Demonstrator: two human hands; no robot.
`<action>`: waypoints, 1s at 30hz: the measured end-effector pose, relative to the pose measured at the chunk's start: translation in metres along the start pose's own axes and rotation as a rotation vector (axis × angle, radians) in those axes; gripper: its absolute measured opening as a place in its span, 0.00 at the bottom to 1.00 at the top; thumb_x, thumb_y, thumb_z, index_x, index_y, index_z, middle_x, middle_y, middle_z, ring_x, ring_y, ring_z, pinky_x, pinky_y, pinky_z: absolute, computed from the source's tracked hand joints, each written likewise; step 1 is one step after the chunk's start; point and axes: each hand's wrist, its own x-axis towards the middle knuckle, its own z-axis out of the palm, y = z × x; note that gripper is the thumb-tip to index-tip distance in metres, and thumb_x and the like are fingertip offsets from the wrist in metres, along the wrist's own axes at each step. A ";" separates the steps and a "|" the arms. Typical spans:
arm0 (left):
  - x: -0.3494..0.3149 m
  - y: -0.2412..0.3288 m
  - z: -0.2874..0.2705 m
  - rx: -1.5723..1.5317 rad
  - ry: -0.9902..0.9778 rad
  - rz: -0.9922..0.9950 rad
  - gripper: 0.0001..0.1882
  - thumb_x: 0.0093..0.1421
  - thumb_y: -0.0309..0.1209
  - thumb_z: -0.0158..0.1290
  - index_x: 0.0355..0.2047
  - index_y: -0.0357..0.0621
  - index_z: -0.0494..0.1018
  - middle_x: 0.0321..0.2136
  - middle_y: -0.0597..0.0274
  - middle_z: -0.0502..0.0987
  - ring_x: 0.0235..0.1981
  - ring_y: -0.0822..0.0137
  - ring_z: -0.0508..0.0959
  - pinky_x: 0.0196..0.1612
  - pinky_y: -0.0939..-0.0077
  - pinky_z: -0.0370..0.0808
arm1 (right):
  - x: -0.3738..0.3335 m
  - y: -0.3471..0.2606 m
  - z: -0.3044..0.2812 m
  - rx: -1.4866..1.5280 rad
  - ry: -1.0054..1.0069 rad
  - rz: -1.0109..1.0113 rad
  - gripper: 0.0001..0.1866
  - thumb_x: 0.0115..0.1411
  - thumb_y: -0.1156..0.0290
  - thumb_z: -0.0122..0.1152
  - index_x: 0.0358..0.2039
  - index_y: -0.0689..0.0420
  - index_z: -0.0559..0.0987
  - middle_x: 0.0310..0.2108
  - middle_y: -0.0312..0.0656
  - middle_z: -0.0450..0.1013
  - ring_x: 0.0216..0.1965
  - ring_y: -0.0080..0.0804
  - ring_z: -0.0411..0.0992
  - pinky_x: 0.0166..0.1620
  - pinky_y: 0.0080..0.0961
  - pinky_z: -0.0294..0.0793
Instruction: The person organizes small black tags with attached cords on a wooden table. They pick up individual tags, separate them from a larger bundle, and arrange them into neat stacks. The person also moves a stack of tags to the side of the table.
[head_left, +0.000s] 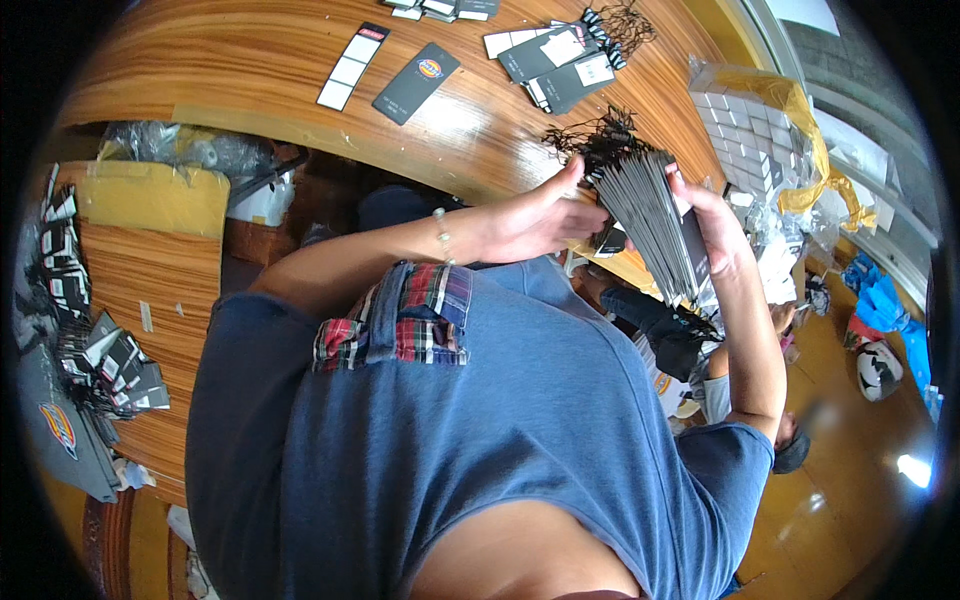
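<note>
My right hand grips a thick stack of dark grey hang tags, fanned slightly so their edges show. A tangle of black tag strings sticks out from the stack's far end, over the table edge. Just left of the stack is my left hand, its thumb raised and apart from its slightly blurred fingers. The fingertips are close to the stack's left side; whether they touch it is unclear. On the wooden table lie a single dark tag and a white-panelled strip tag.
More strung tags lie at the table's far side. At the right stands a plastic-wrapped bundle with brown tape. Heaps of tags cover part of a second wooden surface at left. Another person is low at the right.
</note>
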 end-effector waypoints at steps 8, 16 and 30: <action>0.025 0.022 0.000 -0.319 -0.073 0.378 0.11 0.57 0.40 0.48 0.34 0.48 0.68 0.39 0.62 0.73 0.45 0.65 0.70 0.50 0.67 0.65 | -0.007 0.005 0.007 -0.200 0.081 0.226 0.29 0.48 0.56 0.58 0.43 0.67 0.67 0.33 0.55 0.71 0.30 0.46 0.73 0.35 0.35 0.75; 0.032 0.028 -0.024 -0.557 0.057 0.455 0.13 0.60 0.37 0.41 0.23 0.45 0.62 0.30 0.52 0.74 0.40 0.55 0.73 0.47 0.59 0.69 | -0.005 0.029 0.003 -0.127 0.149 0.266 0.26 0.47 0.59 0.60 0.41 0.64 0.69 0.31 0.52 0.72 0.30 0.40 0.74 0.34 0.32 0.75; 0.026 0.049 -0.070 -0.517 0.280 0.420 0.13 0.63 0.36 0.37 0.22 0.44 0.59 0.11 0.73 0.52 0.11 0.79 0.52 0.15 0.88 0.53 | -0.021 0.043 0.000 0.083 -0.067 0.138 0.27 0.49 0.61 0.58 0.44 0.68 0.66 0.35 0.57 0.70 0.34 0.48 0.72 0.39 0.39 0.73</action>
